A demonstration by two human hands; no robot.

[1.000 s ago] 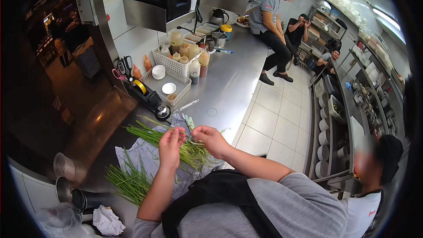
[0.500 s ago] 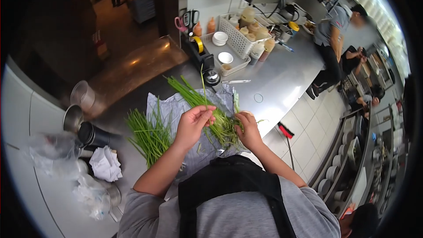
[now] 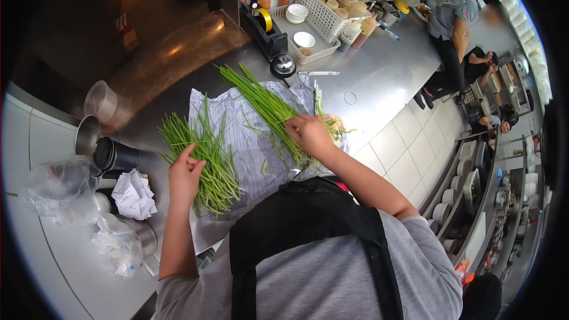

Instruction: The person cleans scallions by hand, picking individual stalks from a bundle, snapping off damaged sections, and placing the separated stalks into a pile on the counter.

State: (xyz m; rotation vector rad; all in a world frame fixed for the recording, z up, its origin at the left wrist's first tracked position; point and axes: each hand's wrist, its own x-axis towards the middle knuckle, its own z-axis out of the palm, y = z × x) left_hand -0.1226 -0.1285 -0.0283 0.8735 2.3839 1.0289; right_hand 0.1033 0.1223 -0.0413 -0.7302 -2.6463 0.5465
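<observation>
My left hand (image 3: 186, 173) is over the left pile of chives (image 3: 207, 178), its fingers apart at the pile's left side. Long thin green stalks make up this pile, lying loosely across each other. My right hand (image 3: 312, 134) reaches into the second bunch of chives (image 3: 261, 102), its fingers pinched on stalks near the root end. Part of that bunch is hidden under the hand. Both lots lie on a crumpled grey striped cloth (image 3: 237, 136). Pale trimmings (image 3: 335, 127) are at the cloth's right edge, just beyond my right hand.
Behind the cloth stand a call bell (image 3: 283, 66), a pen (image 3: 319, 73) and a tape dispenser (image 3: 267, 34). A white basket (image 3: 325, 15) holds sauce bottles. Crumpled paper (image 3: 133, 194), plastic bags (image 3: 62, 189) and a metal bowl (image 3: 88, 134) are at left. A person (image 3: 453, 21) stands at right.
My left hand has moved left from the middle, where it held a stalk, to the left pile, and its fingers have opened. My right hand has shifted left and up onto the bunch.
</observation>
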